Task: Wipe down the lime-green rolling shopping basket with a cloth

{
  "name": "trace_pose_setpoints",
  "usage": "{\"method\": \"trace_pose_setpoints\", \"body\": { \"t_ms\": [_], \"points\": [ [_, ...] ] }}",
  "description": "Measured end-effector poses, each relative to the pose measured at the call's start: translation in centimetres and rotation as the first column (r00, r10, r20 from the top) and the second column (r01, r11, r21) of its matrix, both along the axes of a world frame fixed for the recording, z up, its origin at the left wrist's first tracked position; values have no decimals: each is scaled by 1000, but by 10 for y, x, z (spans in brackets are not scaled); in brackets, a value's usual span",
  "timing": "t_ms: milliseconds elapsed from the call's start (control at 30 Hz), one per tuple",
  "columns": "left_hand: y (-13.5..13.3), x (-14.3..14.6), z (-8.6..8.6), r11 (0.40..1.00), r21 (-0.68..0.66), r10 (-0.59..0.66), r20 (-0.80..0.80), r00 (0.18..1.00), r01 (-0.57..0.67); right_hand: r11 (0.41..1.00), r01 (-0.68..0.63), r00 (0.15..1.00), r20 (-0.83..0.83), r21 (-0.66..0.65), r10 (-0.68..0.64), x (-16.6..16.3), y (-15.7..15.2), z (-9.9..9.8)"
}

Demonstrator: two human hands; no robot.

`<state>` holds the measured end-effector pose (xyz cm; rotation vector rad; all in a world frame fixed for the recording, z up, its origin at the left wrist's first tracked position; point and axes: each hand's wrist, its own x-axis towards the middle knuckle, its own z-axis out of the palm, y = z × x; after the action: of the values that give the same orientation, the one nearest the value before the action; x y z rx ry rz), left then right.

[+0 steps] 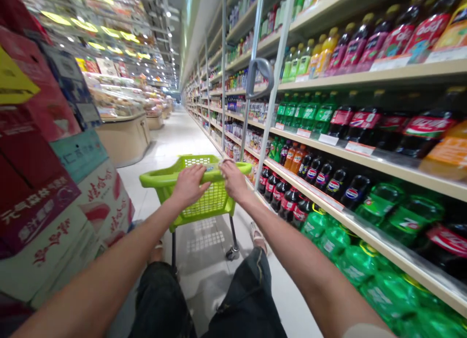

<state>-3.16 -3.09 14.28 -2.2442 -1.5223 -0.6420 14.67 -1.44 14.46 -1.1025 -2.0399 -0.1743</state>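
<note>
- We see a lime-green shopping cart upright at frame centre.
- We notice its perforated basket walls.
- We spot one caster at lower centre.

Dark trousers, pale sleeve

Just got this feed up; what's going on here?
A person's bare left hand and bare right hand lie side by side over the near rim of a lime-green plastic shopping cart in a store aisle. Long beige shelves of colourful drink bottles run along the right; stacked printed cardboard boxes stand on the left.
</note>
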Motion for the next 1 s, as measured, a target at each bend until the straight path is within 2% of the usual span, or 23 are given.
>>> {"method": "trace_pose_setpoints", "body": {
  "t_ms": [67,100,200,267,333,433,467,500,600,667,767,867,933,1000],
  "points": [
    [-6,-2,-1,1000,6,-20,25,999,20,998,-54,998,19,39,53,-3,-3,-4],
    [-10,-5,-2,999,9,-35,37,999,34,999,-34,999,17,34,34,2,-2,-5],
    [-20,-15,-4,998,21,-56,84,995,54,990,138,989,-46,-15,-138,22,5,-3],
    [-24,-20,-5,999,30,-48,131,990,45,984,177,981,-80,-8,-177,25,7,-2],
    [-26,-24,-6,999,36,-45,170,984,39,993,116,991,-71,25,-114,12,2,-3],
    [-28,-32,-6,998,38,-57,193,980,51,994,-66,998,-10,84,67,-11,-6,-8],
    [-29,-35,-6,998,36,-64,195,979,58,992,-88,996,-4,95,89,-11,-6,-9],
    [-31,-39,-6,997,35,-70,198,978,64,993,-71,997,-15,97,73,-8,-6,-9],
    [-39,-43,-3,997,31,-69,215,974,63,995,92,990,-113,48,-86,12,1,-6],
    [-42,-36,2,999,36,-45,270,962,36,994,107,978,-184,17,-102,12,2,-5],
    [-40,-12,14,998,24,-60,436,898,55,998,-45,952,-300,41,56,-21,-7,-7],
    [-33,10,24,979,-2,-169,551,817,204,980,-188,875,-441,72,200,-61,-20,-8],
    [-29,16,27,968,-20,-199,541,817,250,961,-274,833,-489,42,259,-71,-24,-6],
    [-29,18,27,977,-49,-160,471,868,206,927,-374,818,-479,-24,317,-64,-23,-3]
  ]
}}
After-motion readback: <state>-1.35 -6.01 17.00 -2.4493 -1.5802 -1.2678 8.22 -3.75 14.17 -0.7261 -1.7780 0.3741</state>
